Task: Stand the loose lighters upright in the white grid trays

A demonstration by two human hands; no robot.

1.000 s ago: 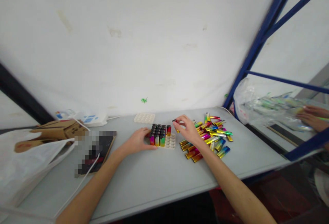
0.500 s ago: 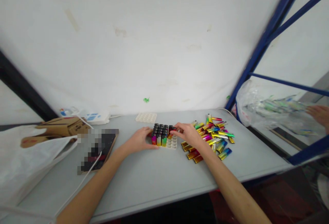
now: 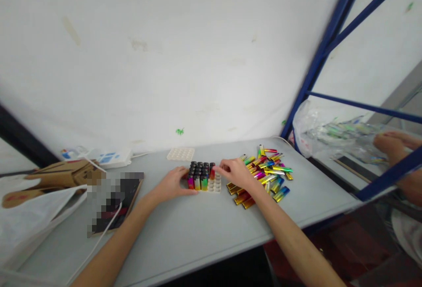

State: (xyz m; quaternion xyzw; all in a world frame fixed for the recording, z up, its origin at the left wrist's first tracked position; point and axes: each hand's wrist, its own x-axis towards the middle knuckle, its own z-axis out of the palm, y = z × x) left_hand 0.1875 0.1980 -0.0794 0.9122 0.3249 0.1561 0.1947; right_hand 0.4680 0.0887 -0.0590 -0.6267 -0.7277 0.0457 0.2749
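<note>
Several lighters with black tops and shiny coloured bodies stand upright in rows in a white holed tray. My left hand is curved round the left side of this block, thumb along the front and fingers behind, gripping it. At the right part of the tray, the fingertips of my right hand are pinched on a red lighter, which stands over the cups beside the filled rows. My fingers partly cover its top. To the right of my hand lies a loose pile of shiny multicoloured lighters.
A second white holed tray lies near the wall. On the left are a cardboard box, a white plastic bag and a blurred dark panel with a cable. Beyond the blue frame, another person's hands are near a clear bag.
My right hand has set the red lighter more upright and lower at the tray. The left hand stays at the block. The view has shifted slightly, and the other person's hands have moved inward.
</note>
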